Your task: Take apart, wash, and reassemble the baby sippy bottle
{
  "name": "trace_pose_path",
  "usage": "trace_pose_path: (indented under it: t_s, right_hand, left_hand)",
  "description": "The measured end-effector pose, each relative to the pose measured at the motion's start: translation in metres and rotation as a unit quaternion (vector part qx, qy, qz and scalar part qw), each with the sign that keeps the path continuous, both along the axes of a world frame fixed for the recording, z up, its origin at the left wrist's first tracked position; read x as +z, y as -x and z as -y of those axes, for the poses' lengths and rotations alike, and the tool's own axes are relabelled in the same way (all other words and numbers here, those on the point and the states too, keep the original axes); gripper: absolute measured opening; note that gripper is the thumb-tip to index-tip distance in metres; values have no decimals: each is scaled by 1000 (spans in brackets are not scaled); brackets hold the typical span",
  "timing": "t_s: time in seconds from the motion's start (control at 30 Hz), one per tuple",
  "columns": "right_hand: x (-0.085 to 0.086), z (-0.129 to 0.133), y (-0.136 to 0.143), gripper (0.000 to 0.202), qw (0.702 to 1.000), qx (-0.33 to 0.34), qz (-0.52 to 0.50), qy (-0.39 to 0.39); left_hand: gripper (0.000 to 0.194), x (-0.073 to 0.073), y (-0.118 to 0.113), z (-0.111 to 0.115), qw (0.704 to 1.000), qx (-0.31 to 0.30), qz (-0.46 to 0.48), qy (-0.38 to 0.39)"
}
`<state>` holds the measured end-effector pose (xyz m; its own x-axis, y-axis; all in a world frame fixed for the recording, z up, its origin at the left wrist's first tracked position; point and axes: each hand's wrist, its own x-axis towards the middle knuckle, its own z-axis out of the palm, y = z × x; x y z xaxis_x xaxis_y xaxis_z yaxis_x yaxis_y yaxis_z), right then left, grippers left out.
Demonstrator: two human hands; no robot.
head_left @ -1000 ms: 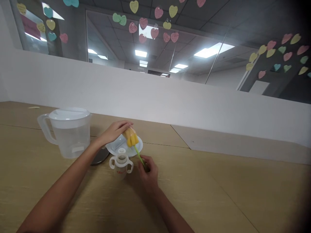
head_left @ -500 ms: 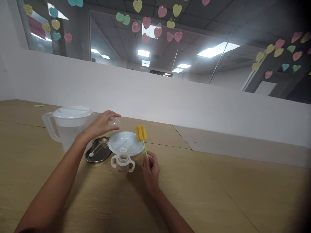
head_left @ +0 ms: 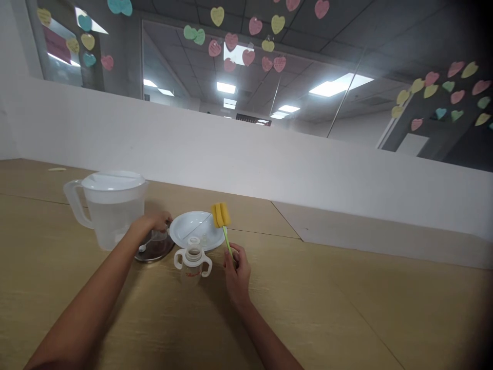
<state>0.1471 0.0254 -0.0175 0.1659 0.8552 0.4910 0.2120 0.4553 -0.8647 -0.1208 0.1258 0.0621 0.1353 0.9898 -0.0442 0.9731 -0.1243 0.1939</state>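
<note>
My right hand (head_left: 237, 275) grips the green handle of a bottle brush (head_left: 221, 215), whose yellow sponge head points up. My left hand (head_left: 158, 221), slightly smeared by motion, reaches down over a metal tray (head_left: 154, 254). Its fingers are closed round a clear dome-shaped cap (head_left: 159, 235), low over the tray; whether the cap touches it I cannot tell. A thin white-tipped straw piece (head_left: 143, 248) lies on the tray, partly hidden. Between my hands stands an uncapped baby bottle (head_left: 191, 264) with two white handles, upright. Behind it is a white bowl (head_left: 185, 226) with a small clear piece inside.
A large lidded pitcher (head_left: 115, 210) of translucent plastic stands at the left, close to my left forearm. The wooden table (head_left: 308, 308) meets a white wall (head_left: 231, 149) at the back. Heart-shaped notes (head_left: 248, 56) are stuck on the glass above.
My left hand has moved down and left with the clear cap, from above the bowl to the tray. My right hand holds the brush nearly as before.
</note>
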Motion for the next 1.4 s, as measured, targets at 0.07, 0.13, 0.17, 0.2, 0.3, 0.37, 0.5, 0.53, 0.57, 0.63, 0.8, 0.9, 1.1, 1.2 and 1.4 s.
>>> trace_pose_path:
  t_s: [0.07,0.13,0.17,0.2,0.3,0.37,0.5,0.53,0.57,0.63,0.8,0.9,1.1,1.2,1.4]
  right_hand:
    - [-1,0,0,34,1000,3,4,4]
    - [-1,-1,-1,34,1000,4,4,4]
    - [-2,-1,-1,33,1000,4,4,3]
    - [-2,-1,-1,33,1000,4,4,1]
    - [-3,-2,-1,33,1000,4,3,1]
    - [-3,-2,-1,34,1000,4,1,4]
    - [-3,-2,0,36,1000,-1,-2,10]
    - [-3,-2,0,36,1000,-1,-3,11]
    - [-3,-2,0,36,1000,-1,-4,12]
    - [-3,-2,0,36,1000,-1,-6,12]
    - [-2,-5,-1,35,999,-8,-45,16]
    - [-3,-5,0,36,996,-31,-80,22]
    - [-2,4,2,32,998,-9,48,-32]
    - [-1,6,0,30,996,-9,73,-42]
    - [-2,3,0,30,997,-14,66,-43]
  left_hand:
    - [45,-10,0,-5,1000,-6,12,-4]
    - [48,-17,1,-8,1000,3,19,-23]
    - [51,-19,2,-9,999,10,20,-33]
    - [54,-19,3,-10,999,18,20,-43]
    - [61,-11,3,-7,997,27,22,-69]
    - [57,0,-4,-2,995,13,35,-96]
    - [40,10,-42,8,983,-82,93,-135]
    - [37,7,-55,10,979,-112,109,-128]
    - [35,2,-67,11,976,-137,124,-116]
    - [30,-10,-87,11,971,-167,146,-94]
    - [19,-17,-92,5,960,-174,194,-106]
    - [27,4,-81,9,948,-159,233,-145]
    - [38,45,-82,36,875,-104,424,-207]
    - [40,58,-71,48,899,-81,357,-242]
    - [19,63,-15,48,985,-12,64,-157]
